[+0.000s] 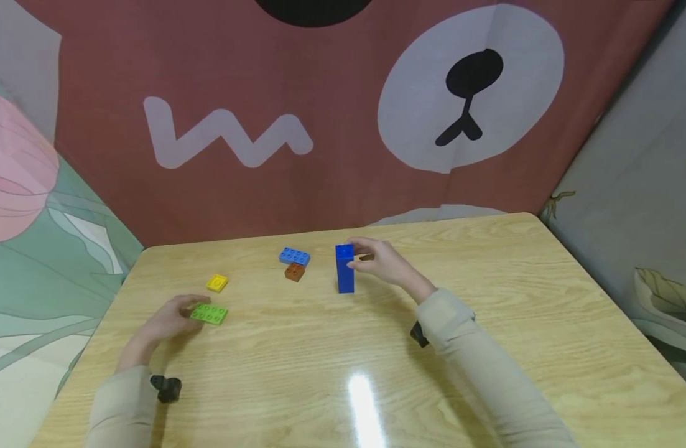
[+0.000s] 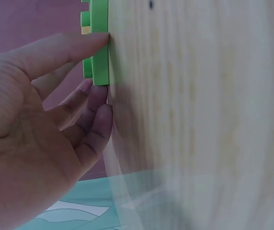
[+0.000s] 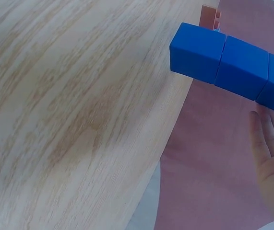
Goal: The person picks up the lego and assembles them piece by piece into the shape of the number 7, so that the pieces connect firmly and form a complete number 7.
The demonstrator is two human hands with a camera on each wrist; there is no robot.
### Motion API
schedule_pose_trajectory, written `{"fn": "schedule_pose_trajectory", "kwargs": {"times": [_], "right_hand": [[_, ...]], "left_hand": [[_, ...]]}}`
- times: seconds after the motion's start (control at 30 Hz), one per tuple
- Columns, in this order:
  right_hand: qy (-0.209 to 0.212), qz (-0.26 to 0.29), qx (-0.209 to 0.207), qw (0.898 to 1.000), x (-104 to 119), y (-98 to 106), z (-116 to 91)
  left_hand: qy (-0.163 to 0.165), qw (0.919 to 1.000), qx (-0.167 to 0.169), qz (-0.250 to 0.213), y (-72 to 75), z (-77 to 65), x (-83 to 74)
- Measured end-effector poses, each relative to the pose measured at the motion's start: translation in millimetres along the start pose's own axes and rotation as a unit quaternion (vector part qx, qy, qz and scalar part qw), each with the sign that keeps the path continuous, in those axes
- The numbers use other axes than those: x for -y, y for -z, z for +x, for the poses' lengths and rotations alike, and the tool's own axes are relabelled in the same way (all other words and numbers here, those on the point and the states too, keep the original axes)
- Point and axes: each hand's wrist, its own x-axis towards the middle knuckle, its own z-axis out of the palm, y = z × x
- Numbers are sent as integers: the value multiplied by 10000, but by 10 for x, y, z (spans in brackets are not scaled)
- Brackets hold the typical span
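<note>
Right hand (image 1: 383,261) grips a dark blue tower (image 1: 345,274) near its top, thumb and fingers on its sides; the right wrist view shows it is made of stacked blocks. It stands upright, though whether its base touches the surface (image 1: 292,354) is hard to tell. Off to the left, the left hand (image 1: 171,317) pinches a green brick (image 1: 210,314), studs up, thumb along the near side. Just beyond that brick lies a small yellow piece (image 1: 217,283). Between the two hands, nearer the tower, a lighter blue brick (image 1: 295,256) rests toward the far edge, with a brown brick (image 1: 295,272) right in front of it. Behind everything hangs a reddish-brown printed cloth (image 1: 343,186).
</note>
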Motion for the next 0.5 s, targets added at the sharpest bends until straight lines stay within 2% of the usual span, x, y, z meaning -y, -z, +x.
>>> {"fn": "schedule_pose_trajectory", "kwargs": {"times": [0.13, 0.5], "right_hand": [[84, -32, -27, 10000, -2, 4, 1], [78, -14, -67, 9999, -30, -16, 8]], "left_hand": [[-49, 9999, -63, 146, -9, 13, 0], [243, 9993, 24, 271, -6, 4, -20]]}}
